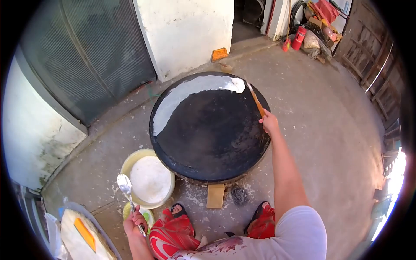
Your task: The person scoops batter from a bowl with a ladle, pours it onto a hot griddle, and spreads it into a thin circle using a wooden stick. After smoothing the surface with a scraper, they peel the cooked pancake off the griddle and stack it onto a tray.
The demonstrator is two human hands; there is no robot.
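From my remote seat I see the broad black griddle (208, 130), and I place everything by it. At its right edge my right hand (270, 122) is closed round a slim wooden-handled spreader (256, 100), gripped near the end, I judge, so the blade can reach the far side while the fingers are clear of the surface. There the blade meets a thick white lump (236, 85), with a thin, matte grey-white band of paste (182, 92) curving from it along the far and left rim. The paste is the thing being worked, on the griddle.

Near and left of the griddle, my left hand (130, 225) is clenched on a shiny metal spoon (124, 183), bowl up, beside a round cream basin (125, 166) of frothy white mixture (150, 178). The basin sits close to the griddle, probably for short scooping.

Beyond the basin, farther from the griddle, 1 flat orange scraper (85, 234) lies on pale, soft-looking sheets (71, 229). 1 tan block (215, 196) sits at the griddle's near edge.
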